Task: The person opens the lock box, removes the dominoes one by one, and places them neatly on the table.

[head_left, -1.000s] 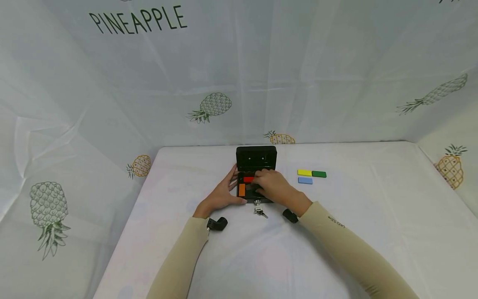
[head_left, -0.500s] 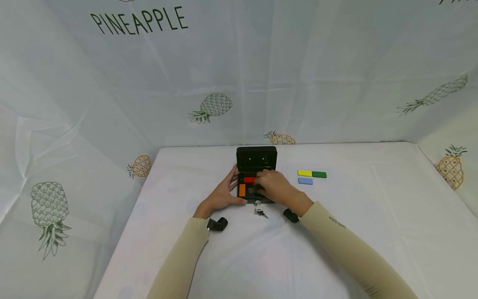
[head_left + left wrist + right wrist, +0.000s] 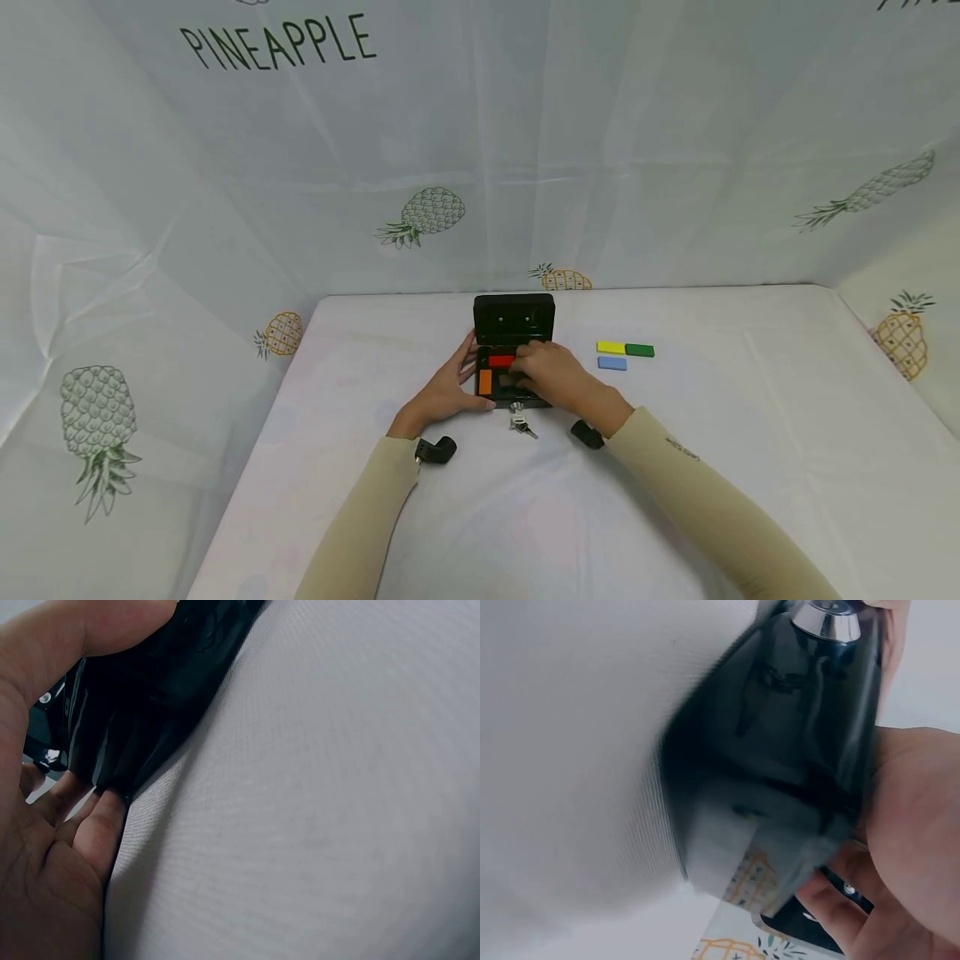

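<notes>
A black metal cash box (image 3: pixel 514 317) stands on the table with its lid raised at the back. My left hand (image 3: pixel 442 398) holds its left side, thumb at the front corner and fingers along the side wall; the left wrist view shows the glossy box (image 3: pixel 135 712) between them. A red block (image 3: pixel 501 361) and an orange block (image 3: pixel 485 382) lie inside, beside a dim brownish piece (image 3: pixel 507 381). Over the right part of the box is my right hand (image 3: pixel 558 377), bent fingers reaching in. Its fingertips and anything between them are hidden.
Keys (image 3: pixel 522 427) hang from the lock at the box's front. Right of the box lie a yellow block (image 3: pixel 611 347), a green block (image 3: pixel 640 351) and a blue block (image 3: pixel 612 363). A white cloth (image 3: pixel 480 517) covers the table; a pineapple-print sheet (image 3: pixel 637 167) rises behind.
The right hand's fingers have shifted slightly to the right inside the box, showing more of the red block. The left hand and the box stay where they were.
</notes>
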Demonstrator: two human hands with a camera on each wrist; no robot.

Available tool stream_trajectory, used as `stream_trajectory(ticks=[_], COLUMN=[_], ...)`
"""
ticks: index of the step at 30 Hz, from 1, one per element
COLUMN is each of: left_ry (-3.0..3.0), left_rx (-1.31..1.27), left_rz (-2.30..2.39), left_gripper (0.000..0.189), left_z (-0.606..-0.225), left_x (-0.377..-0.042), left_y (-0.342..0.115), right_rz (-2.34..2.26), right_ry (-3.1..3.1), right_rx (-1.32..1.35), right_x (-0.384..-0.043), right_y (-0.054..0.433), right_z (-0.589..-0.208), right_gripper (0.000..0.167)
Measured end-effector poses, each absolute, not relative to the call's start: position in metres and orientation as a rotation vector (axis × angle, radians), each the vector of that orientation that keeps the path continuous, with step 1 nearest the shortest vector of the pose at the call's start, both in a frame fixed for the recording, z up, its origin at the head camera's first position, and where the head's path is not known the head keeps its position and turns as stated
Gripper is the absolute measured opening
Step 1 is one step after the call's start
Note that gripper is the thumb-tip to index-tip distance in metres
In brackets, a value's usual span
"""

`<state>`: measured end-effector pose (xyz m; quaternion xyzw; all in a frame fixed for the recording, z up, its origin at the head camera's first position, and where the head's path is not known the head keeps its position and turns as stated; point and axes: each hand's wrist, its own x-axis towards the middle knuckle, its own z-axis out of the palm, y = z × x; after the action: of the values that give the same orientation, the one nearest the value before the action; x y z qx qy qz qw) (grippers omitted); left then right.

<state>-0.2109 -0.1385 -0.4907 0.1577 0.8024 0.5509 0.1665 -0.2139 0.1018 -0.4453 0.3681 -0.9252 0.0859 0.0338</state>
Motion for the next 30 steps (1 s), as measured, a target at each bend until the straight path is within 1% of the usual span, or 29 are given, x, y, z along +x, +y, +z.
stream_trajectory(ticks=[8, 19, 30], left_ry=[2.298, 2.299, 2.288], left_rx=[0.421, 0.425, 0.438], left_rz=[1.55, 1.548, 1.555], left_gripper=[0.132, 0.133, 0.133], left_z=[-0.492, -0.493, -0.494], left_x=[-0.211, -0.212, -0.212], left_y=[-0.138, -0.138, -0.138], right_rz=[0.363, 0.414, 0.488], right_ry=[-2.787, -2.71, -2.609], right_rx=[1.08, 1.013, 0.947], right_x=[-0.206, -0.197, -0.194], right_y=[0.114, 0.145, 0.181], right_z=[-0.437, -0.432, -0.436], right_gripper=[0.022, 0.025, 0.025])
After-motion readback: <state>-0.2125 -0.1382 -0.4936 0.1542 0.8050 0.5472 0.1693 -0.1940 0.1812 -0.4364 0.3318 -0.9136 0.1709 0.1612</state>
